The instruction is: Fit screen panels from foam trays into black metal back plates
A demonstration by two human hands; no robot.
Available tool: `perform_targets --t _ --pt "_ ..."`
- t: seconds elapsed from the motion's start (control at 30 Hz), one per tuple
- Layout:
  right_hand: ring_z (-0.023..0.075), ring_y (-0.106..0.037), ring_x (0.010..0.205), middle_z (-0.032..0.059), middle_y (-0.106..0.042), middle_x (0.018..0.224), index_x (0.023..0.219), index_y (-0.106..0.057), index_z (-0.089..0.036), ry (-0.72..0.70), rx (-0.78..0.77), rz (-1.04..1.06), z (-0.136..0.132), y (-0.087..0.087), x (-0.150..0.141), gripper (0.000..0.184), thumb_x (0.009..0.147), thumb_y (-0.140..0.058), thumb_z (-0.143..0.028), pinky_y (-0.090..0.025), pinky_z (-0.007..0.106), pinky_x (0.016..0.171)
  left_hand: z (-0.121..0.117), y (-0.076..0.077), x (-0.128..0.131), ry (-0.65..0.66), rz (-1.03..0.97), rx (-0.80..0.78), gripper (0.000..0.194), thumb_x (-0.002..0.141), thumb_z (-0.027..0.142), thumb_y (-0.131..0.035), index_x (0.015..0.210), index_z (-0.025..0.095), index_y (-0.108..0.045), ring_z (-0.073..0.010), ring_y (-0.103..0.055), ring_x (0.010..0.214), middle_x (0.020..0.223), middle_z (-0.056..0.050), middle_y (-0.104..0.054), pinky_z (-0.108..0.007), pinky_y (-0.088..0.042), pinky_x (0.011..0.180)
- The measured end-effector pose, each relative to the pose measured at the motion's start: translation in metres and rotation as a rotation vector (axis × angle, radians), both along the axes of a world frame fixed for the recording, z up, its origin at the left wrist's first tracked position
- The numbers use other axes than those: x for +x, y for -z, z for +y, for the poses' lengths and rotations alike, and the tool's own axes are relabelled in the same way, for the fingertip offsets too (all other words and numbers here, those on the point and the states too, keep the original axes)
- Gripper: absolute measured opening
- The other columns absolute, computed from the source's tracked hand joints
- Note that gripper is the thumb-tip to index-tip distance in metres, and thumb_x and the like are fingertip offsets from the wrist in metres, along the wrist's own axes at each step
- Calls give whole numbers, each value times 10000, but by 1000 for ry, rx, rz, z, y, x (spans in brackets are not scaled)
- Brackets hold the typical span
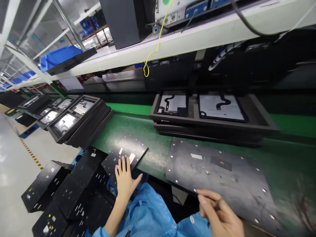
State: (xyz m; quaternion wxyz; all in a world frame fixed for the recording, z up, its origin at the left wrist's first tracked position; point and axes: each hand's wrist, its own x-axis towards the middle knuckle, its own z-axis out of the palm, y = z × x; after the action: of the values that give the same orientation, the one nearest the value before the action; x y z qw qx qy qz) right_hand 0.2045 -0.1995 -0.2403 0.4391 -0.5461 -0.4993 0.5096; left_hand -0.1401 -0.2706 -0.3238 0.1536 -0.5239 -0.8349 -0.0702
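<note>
My left hand lies flat with fingers spread on a smaller black flat panel, which has white labels and small light dots. That panel sits at the front edge of the green bench and overhangs it. At the near edge of a larger black rectangular plate, my right hand is closed, with thumb and forefinger pinching the rim. Round light fasteners run around this plate, and a white label and a dark sticker mark its top. The undersides of both panels are hidden.
Behind the large plate stands a stack of dark foam trays holding screen parts with black flex cables. More trays are stacked to the left. Black boxes pile up beside the bench. A yellow cord hangs from the overhead shelf.
</note>
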Motion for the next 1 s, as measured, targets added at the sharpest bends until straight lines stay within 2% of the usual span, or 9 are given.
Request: perform_targets --t 0.13,0.23,0.3,0.4,0.5,0.63,0.73,0.87,1.0 --pt "209 -644 615 -16 -626 649 1127 -801 -283 -548 -130 107 -1 17 -58 462 970 -688 -703 -543 323 631 -22 9 7 19 40 -55 996 950 74 -587 1823 272 -152 -388 -338 1701 1874 -140 -258 -612 -389 1336" --pt "234 -714 782 12 -746 777 1144 -820 -252 -815 -116 13 -1 51 -108 396 973 -708 -591 -572 348 799 -25 24 5 -9 63 -38 1098 882 -28 -528 1820 293 -56 -400 -327 1705 1873 -143 -243 -704 -331 1346" --pt "264 -739 841 42 -815 899 1203 -819 -235 -830 -90 -37 3 75 -137 420 946 -729 -556 -570 371 800 -24 38 5 -40 64 -7 1083 911 -5 -522 1814 290 -2 -425 -315 1705 1861 -165 -251 -800 -248 1329" --pt "341 -784 1063 97 -856 1143 1323 -791 -218 -817 -75 72 11 97 -168 520 952 -732 -578 -591 441 950 -22 56 7 -57 35 75 1059 949 65 -577 1813 290 -6 -422 -281 1713 1846 -181 -271 -789 -167 1343" --pt "379 -769 1207 95 -849 1233 1284 -800 -246 -813 -40 165 12 104 -186 484 938 -775 -584 -560 484 1095 -22 68 10 -50 8 166 1030 972 105 -592 1812 304 -30 -392 -247 1720 1845 -171 -264 -744 -154 1359" --pt "373 -780 1185 75 -857 1195 1181 -821 -233 -806 -51 242 5 112 -208 401 905 -805 -523 -571 483 1092 -28 82 9 -31 -37 292 1002 987 96 -540 1812 328 -21 -359 -170 1724 1851 -137 -210 -722 -134 1365" --pt "385 -790 1148 84 -859 1197 1219 -820 -226 -738 -75 248 0 120 -226 457 845 -840 -488 -588 495 1063 -36 94 3 0 -72 380 992 986 61 -492 1819 349 -38 -328 -184 1717 1851 -114 -224 -702 -149 1368" --pt "390 -806 1054 79 -868 1131 1164 -840 -241 -743 16 203 -7 114 -244 431 810 -863 -485 -618 475 962 -48 103 -4 34 -140 448 1029 970 52 -516 1825 341 -23 -331 -193 1716 1866 -109 -191 -709 -251 1357" --pt "341 -785 879 46 -845 907 944 -842 -217 -761 68 134 -12 87 -240 304 803 -852 -487 -607 399 812 -49 102 6 16 -211 513 995 1013 100 -516 1828 331 5 -336 -193 1721 1884 -115 -136 -696 -323 1349"
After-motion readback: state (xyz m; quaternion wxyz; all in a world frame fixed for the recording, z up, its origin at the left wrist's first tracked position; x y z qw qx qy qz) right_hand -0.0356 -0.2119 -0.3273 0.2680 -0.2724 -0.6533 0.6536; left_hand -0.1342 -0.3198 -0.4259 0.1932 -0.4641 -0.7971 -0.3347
